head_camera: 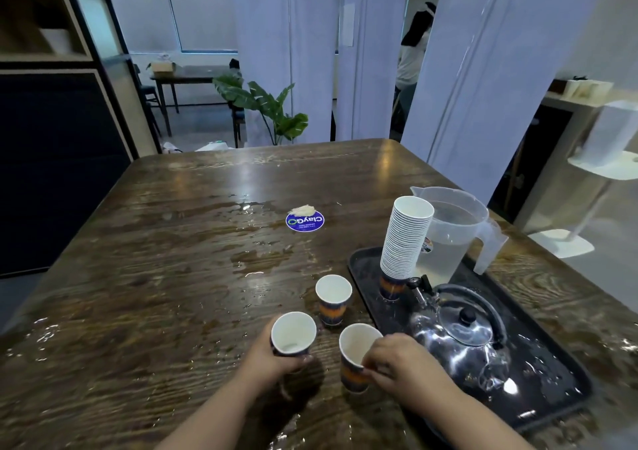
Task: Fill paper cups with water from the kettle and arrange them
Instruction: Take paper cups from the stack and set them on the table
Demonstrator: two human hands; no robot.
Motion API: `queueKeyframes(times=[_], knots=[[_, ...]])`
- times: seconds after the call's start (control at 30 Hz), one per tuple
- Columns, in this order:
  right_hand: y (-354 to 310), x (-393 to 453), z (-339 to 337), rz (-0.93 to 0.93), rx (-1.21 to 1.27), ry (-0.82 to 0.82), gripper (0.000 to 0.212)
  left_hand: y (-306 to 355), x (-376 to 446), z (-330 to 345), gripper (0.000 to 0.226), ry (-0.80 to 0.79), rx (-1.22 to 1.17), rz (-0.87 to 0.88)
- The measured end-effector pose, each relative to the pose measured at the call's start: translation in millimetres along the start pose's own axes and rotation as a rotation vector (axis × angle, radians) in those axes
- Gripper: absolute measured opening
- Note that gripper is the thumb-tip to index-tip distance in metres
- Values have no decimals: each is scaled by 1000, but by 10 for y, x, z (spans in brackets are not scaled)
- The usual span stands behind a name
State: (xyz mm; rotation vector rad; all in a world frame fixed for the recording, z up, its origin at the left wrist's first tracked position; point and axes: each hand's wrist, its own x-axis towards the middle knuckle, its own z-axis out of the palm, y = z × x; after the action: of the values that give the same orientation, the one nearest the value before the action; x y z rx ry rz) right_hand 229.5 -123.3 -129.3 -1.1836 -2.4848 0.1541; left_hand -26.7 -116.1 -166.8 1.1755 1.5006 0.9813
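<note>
Three paper cups with blue and orange bands are out on the wet wooden table. My left hand grips the left cup, held slightly above the table. My right hand holds the right cup, which stands on the table beside the tray. A third cup stands free just behind them. The shiny steel kettle sits on the black tray, close to my right hand. A tall stack of cups stands at the tray's far end.
A clear plastic jug with water stands behind the cup stack on the tray. A blue round sticker with a crumpled scrap lies mid-table. Puddles cover the tabletop. White pillars, a plant and a person stand beyond the far edge.
</note>
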Motion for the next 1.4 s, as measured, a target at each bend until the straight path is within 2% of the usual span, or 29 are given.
queueKeyframes(times=[0.17, 0.37, 0.5, 0.57, 0.63, 0.73, 0.83, 0.97, 1.13, 1.3, 1.4], knots=[[33, -145, 258, -38, -10, -74, 20, 67, -60, 74, 70, -40, -19, 9], [43, -252, 322, -25, 3, -75, 29, 119, -82, 97, 69, -53, -13, 12], [11, -106, 139, 140, 134, 43, 25, 88, -70, 43, 67, -21, -8, 0], [31, 68, 25, 277, 187, 81, 24, 69, -57, -3, 69, -7, 2, 2], [75, 309, -36, 446, 286, 89, 31, 42, -34, -50, 72, -3, 11, -2], [160, 697, -3, 800, 494, -52, 48, 19, -23, -113, 75, -7, -2, -20], [223, 1031, 135, 987, 580, -198, 57, -12, -24, -165, 74, -17, -8, -28], [293, 1357, 375, 1100, 598, -275, 55, -60, 17, -168, 72, -4, -10, -29], [186, 1605, 560, 1230, 792, -200, 47, -123, 73, -142, 72, -1, -24, -54], [92, 1684, 673, 1222, 1024, -168, 42, -159, 115, -117, 76, -13, 1, -49], [100, 1637, 563, 1174, 1072, -191, 40, -150, 143, -81, 75, -7, 14, -21]])
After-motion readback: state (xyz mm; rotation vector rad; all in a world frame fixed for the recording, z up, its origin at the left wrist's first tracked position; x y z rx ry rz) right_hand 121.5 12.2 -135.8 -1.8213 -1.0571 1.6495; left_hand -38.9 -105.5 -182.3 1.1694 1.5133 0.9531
